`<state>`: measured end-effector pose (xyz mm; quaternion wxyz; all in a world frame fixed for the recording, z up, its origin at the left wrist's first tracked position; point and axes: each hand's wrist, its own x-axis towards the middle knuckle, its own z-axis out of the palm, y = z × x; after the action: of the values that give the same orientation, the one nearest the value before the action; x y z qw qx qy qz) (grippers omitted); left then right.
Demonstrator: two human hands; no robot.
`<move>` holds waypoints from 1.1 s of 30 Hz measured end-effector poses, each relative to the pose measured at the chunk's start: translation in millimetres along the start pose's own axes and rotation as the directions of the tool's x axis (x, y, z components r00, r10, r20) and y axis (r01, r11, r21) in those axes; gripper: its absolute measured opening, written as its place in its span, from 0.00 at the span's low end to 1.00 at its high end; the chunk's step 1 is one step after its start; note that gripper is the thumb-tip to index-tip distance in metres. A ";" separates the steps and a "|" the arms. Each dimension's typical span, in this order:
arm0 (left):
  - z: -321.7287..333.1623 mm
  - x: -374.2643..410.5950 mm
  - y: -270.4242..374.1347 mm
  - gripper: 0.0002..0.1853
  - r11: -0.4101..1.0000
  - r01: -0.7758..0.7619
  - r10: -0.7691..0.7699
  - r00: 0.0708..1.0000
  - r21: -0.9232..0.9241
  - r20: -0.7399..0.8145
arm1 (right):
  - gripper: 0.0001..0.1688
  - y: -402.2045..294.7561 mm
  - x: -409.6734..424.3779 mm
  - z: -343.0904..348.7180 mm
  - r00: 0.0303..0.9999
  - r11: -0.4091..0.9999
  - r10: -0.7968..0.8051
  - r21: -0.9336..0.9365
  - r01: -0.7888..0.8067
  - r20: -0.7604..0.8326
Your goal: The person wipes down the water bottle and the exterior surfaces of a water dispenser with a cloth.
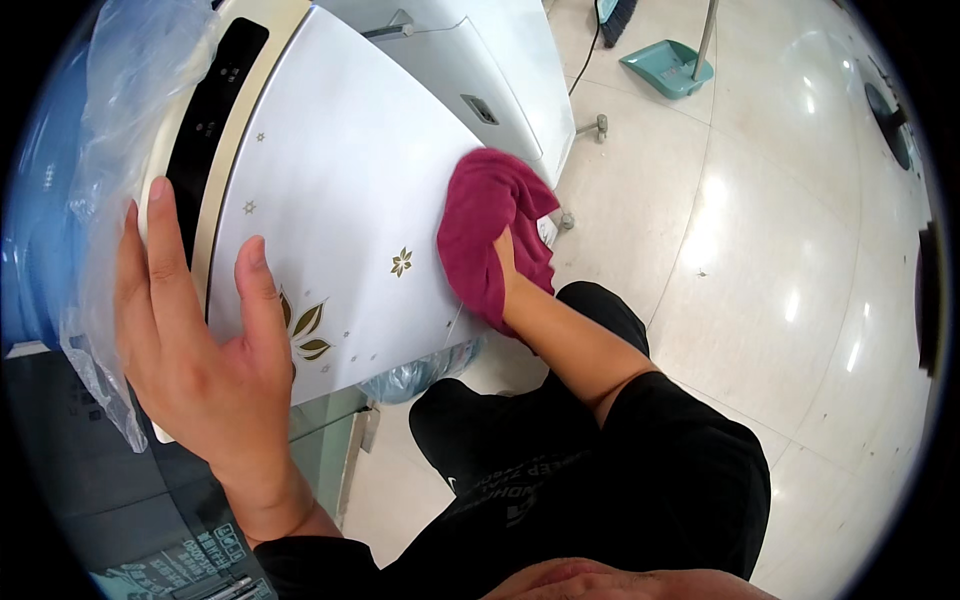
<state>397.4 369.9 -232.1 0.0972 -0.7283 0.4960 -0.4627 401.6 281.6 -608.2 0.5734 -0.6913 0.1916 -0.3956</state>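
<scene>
A maroon cloth (pixel 476 217) lies bunched against the lower front of a water dispenser (pixel 337 172), whose white panel carries gold flower prints. My right hand (pixel 510 262) grips this cloth, and its fingers are mostly hidden in the folds. Higher up, my left hand (pixel 202 360) rests on the dispenser's cream top edge with its fingers spread and nothing held. Its fingertips lie beside the black control strip (pixel 214 112). Clear plastic film (pixel 112 142) drapes over the blue water bottle (pixel 34 202) next to that hand.
A white appliance (pixel 495 45) on small feet stands beside the dispenser. On the tiled floor (pixel 750 262) are a teal dustpan (pixel 664 67) and a broom (pixel 619 22). A plastic-bag-lined container (pixel 424 375) sits near my knees. A dark printed box (pixel 90 450) is at lower left.
</scene>
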 end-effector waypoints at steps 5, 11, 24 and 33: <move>4.6 6.6 5.2 0.28 0.999 -0.031 0.030 0.999 -0.014 -0.040 | 0.30 25.1 -21.5 7.1 0.992 0.988 -0.010 0.152 0.029 -0.127; 8.8 2.0 5.8 0.26 0.999 0.019 -0.020 0.999 -0.033 -0.046 | 0.29 21.1 -0.7 -19.0 0.999 0.993 0.046 0.112 -0.043 -0.022; 9.1 3.6 5.9 0.26 1.000 0.011 -0.010 0.999 0.020 -0.051 | 0.25 25.3 -12.8 -14.4 0.974 0.642 -0.025 -0.743 0.188 0.226; 7.9 4.8 6.3 0.26 1.000 0.007 -0.007 0.998 -0.007 -0.055 | 0.15 3.5 -7.6 -15.7 0.943 -0.116 -0.120 -0.947 0.298 0.312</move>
<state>399.9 360.4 -237.6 0.0796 -0.7173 0.4975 -0.4814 385.5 276.1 -613.5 -0.1761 -0.9307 0.2715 -0.1704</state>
